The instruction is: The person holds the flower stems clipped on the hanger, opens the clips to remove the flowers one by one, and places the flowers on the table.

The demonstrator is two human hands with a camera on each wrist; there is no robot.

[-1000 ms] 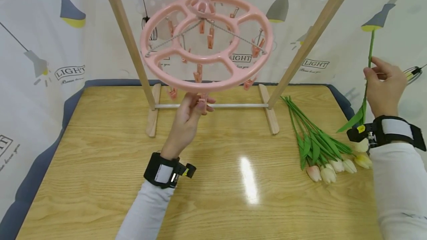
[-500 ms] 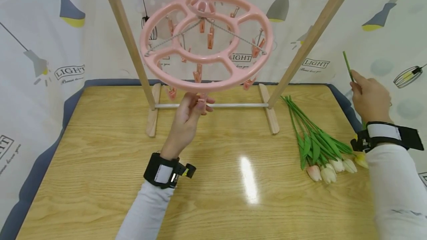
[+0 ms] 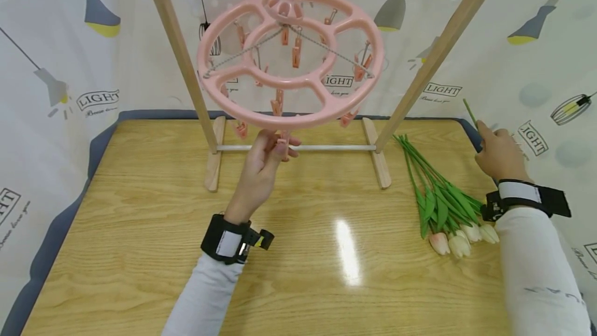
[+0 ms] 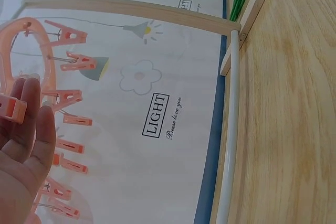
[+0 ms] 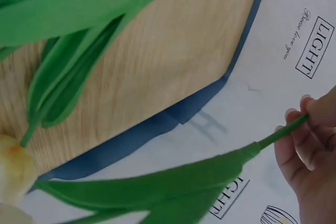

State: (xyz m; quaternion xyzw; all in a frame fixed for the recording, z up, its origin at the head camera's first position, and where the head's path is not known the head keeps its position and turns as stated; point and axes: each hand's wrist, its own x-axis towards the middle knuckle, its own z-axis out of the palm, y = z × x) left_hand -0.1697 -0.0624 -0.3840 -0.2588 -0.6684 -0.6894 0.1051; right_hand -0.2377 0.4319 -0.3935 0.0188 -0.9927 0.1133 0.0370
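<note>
A pink round clip hanger (image 3: 298,121) hangs in the middle of the head view, with several pink clothespins around it. My left hand (image 3: 258,167) is under its front rim and pinches one clothespin (image 3: 283,144) between thumb and fingers. In the left wrist view, that clothespin (image 4: 11,108) lies against the fingers. At the right, my right hand (image 3: 502,155) pinches the green stem (image 3: 469,111) of an artificial tulip. Its long leaf (image 5: 152,184) shows in the right wrist view; I cannot make out its bloom for certain.
A bunch of tulips (image 3: 440,198) lies on the wooden table (image 3: 298,274) at the right, blooms toward me. The hanger is framed by a stand with wooden posts (image 3: 422,74) and a white crossbar (image 3: 326,148). Behind hangs a lamp-print cloth (image 3: 154,61).
My right hand has come left and down with the tulip, its wrist turning over, and the stem now tilts left. The left hand keeps its place on the clothespin.
</note>
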